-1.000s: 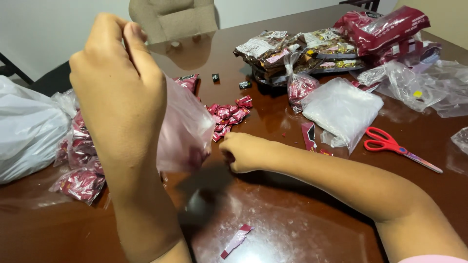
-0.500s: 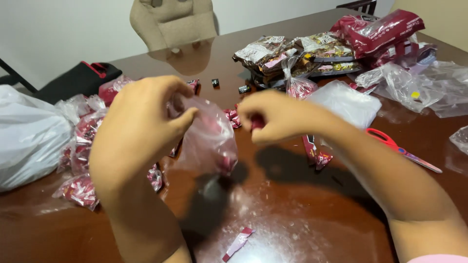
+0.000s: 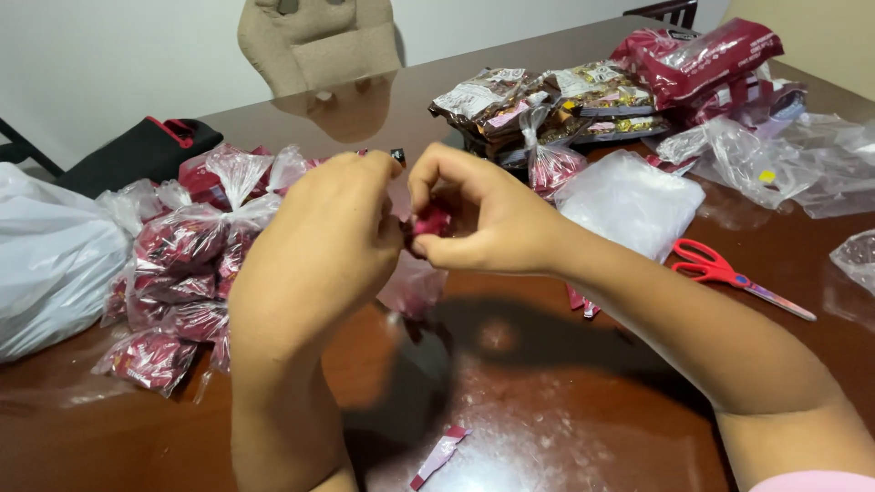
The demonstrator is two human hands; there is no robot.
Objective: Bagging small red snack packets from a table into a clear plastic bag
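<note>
"What are the hands doing?"

"The left hand [image 3: 319, 246] and right hand [image 3: 474, 219] pinch the top of a small clear bag [image 3: 415, 282] above the table [image 3: 565, 401]."

"What's inside?"

"Something red, but the fingers hide most of it. It's blurry too. Tied bags [image 3: 191, 264] sit nearby."

Tied bags [image 3: 182, 264] left of hands [image 3: 401, 228], scissors [image 3: 729, 273] right.

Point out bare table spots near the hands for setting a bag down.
Free: the table in front, between the forearms, bordered by a torn wrapper strip and red scissors. Crowded: tied candy bags by the left hand; snack packs beyond the right hand.
</note>
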